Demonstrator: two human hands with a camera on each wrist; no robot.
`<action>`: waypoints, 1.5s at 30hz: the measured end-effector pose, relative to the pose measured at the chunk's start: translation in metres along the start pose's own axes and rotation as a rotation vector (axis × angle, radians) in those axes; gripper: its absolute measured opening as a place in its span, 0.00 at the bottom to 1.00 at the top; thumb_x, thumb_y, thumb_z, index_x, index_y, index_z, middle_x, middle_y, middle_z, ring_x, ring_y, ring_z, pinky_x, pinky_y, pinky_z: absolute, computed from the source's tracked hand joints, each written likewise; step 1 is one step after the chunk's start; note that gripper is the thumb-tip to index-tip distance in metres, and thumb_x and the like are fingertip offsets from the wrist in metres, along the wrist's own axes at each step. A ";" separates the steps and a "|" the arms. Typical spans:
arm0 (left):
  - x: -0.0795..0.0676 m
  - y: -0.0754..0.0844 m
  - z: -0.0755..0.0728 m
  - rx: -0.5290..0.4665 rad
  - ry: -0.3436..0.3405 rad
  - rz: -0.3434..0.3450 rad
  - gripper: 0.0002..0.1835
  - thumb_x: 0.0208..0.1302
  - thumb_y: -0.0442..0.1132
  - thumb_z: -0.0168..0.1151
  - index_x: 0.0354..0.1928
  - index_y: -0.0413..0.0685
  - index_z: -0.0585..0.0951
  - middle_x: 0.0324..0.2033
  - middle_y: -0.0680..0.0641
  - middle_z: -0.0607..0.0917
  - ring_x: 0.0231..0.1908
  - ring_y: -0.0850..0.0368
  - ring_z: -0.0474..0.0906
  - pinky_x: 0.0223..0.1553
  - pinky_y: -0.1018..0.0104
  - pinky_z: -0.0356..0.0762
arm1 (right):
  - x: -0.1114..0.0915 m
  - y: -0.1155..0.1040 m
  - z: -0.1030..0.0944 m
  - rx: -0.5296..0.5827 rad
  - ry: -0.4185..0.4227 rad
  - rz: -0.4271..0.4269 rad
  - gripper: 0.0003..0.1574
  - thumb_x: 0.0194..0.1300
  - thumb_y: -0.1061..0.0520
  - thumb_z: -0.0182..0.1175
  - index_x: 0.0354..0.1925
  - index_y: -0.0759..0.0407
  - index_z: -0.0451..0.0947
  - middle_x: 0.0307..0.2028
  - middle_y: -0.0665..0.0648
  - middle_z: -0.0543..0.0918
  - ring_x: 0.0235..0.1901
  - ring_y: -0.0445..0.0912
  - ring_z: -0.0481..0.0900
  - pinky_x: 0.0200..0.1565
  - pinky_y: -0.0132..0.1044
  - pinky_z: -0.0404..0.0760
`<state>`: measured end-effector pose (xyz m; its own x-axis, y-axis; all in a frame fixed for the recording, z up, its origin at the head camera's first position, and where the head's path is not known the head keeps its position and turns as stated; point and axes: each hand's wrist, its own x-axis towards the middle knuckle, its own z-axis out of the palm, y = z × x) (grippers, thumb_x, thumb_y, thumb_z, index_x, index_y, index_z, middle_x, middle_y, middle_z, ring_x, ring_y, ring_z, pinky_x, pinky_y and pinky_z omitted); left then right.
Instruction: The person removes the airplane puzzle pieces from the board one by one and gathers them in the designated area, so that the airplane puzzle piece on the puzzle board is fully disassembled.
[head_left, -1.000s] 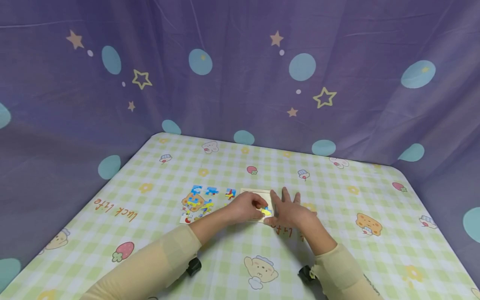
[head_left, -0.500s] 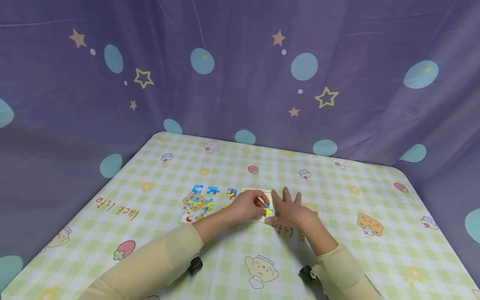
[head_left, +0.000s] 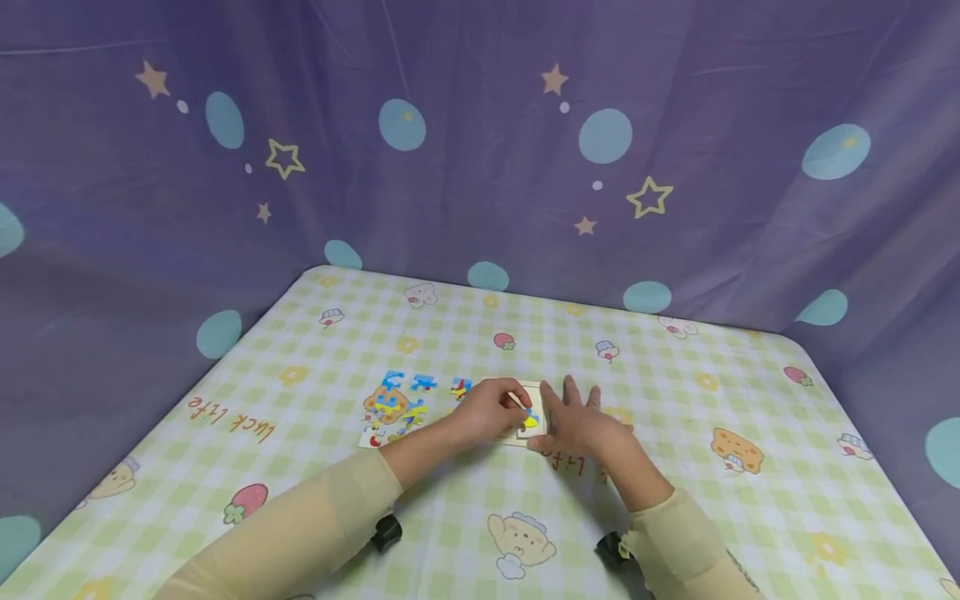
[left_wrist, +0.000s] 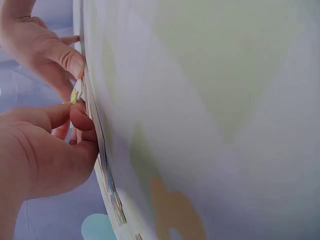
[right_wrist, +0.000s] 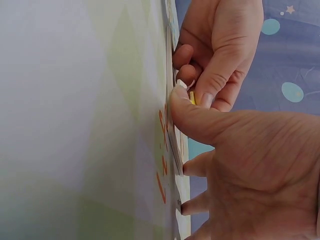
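My left hand (head_left: 483, 414) pinches a yellow-and-blue jigsaw piece (head_left: 531, 421) between thumb and fingertips, over the pale puzzle tray (head_left: 533, 386). In the right wrist view a bit of the yellow piece (right_wrist: 192, 97) shows at the left thumb tip. My right hand (head_left: 581, 423) lies with its fingers spread over the tray's right edge. Its thumb (right_wrist: 192, 117) rests on the near edge. The left hand hides much of the tray, so I cannot tell whether the piece touches the tray's floor.
Several loose jigsaw pieces (head_left: 390, 404) lie in a group left of the tray. One blue, red and yellow piece (head_left: 460, 387) sits nearer the tray, beside the left hand. A checked cloth (head_left: 450, 517) covers the table, and a purple curtain (head_left: 480, 167) hangs behind it.
The left hand has shifted slightly to the left with the piece, baring more of the tray's right part. The right hand has stayed in place.
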<state>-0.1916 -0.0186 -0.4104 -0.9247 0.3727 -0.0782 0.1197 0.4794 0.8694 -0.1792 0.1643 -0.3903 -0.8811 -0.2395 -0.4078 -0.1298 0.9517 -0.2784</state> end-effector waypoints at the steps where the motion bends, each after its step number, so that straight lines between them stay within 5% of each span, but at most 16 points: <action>1: 0.000 0.000 -0.001 -0.011 0.003 -0.003 0.02 0.67 0.32 0.65 0.39 0.45 0.83 0.25 0.49 0.82 0.21 0.59 0.73 0.25 0.69 0.71 | 0.000 0.000 0.000 -0.001 -0.001 0.000 0.61 0.66 0.31 0.62 0.82 0.49 0.42 0.79 0.68 0.36 0.73 0.77 0.33 0.46 0.89 0.52; 12: -0.003 -0.003 -0.007 -0.146 0.009 -0.028 0.02 0.67 0.31 0.65 0.39 0.43 0.82 0.27 0.47 0.81 0.19 0.59 0.71 0.19 0.71 0.67 | 0.000 0.000 0.001 0.008 -0.009 0.008 0.61 0.66 0.32 0.62 0.82 0.48 0.41 0.79 0.68 0.34 0.73 0.76 0.31 0.48 0.89 0.51; 22: -0.012 -0.016 -0.026 -0.095 -0.007 -0.015 0.02 0.67 0.34 0.66 0.40 0.45 0.83 0.27 0.47 0.82 0.22 0.57 0.73 0.24 0.68 0.71 | 0.002 -0.002 0.002 -0.001 -0.001 0.030 0.61 0.66 0.32 0.61 0.82 0.46 0.41 0.79 0.66 0.35 0.74 0.74 0.32 0.47 0.89 0.52; 36: -0.031 -0.031 -0.054 -0.107 0.009 -0.082 0.02 0.68 0.33 0.65 0.40 0.45 0.83 0.29 0.46 0.82 0.21 0.56 0.69 0.25 0.67 0.70 | 0.002 -0.001 0.005 0.012 0.005 0.028 0.61 0.66 0.33 0.62 0.82 0.46 0.40 0.79 0.67 0.34 0.74 0.74 0.30 0.48 0.89 0.50; 45: -0.043 -0.034 -0.072 -0.032 -0.041 -0.060 0.03 0.67 0.32 0.65 0.41 0.41 0.83 0.28 0.47 0.82 0.19 0.59 0.67 0.23 0.69 0.68 | 0.000 -0.001 0.003 0.021 0.002 0.026 0.61 0.66 0.33 0.63 0.82 0.46 0.40 0.79 0.66 0.33 0.74 0.73 0.30 0.48 0.89 0.49</action>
<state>-0.1819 -0.1079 -0.4021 -0.9142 0.3764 -0.1504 0.0521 0.4770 0.8774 -0.1774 0.1631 -0.3924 -0.8850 -0.2144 -0.4132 -0.0972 0.9532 -0.2864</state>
